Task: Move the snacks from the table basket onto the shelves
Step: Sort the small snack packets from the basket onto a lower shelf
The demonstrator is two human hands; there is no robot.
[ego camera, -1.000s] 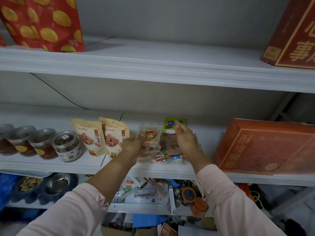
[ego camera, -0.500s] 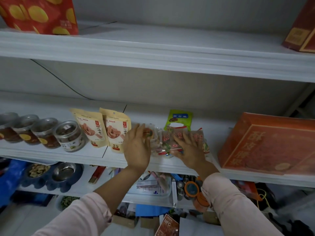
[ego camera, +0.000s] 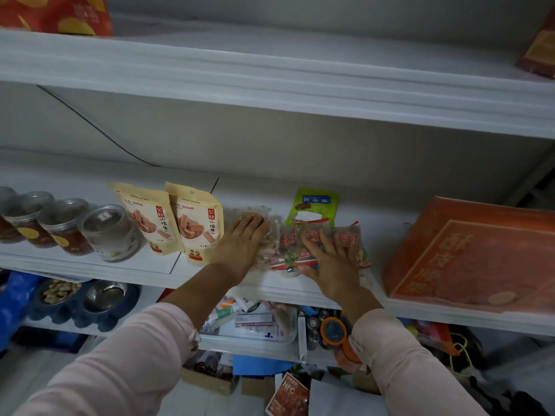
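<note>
**Both hands pressing snack packets down on the middle shelf**

The person is reaching both arms onto the middle shelf (ego camera: pixel 303 288), pink sleeves covering the forearms. The left hand (ego camera: pixel 240 243) is lying palm down on a clear snack packet (ego camera: pixel 250 212), its grip wide, fingers straight and curling round nothing. The right hand (ego camera: pixel 330 262) is resting just beside it on a row of red-labelled snack packets (ego camera: pixel 347 238), its grip likewise wide, with fingers spread over the wrappers. A green packet (ego camera: pixel 313 202) is showing directly behind the red ones. Two beige pouches (ego camera: pixel 196 220) are standing just left of the left hand, and clear jars (ego camera: pixel 111 232) are sitting in a row further left. An orange box (ego camera: pixel 474 253) is lying to the right, apart from the packets. On the upper shelf (ego camera: pixel 270 76), a red chip bag (ego camera: pixel 57 13) is showing at the left.
</note>
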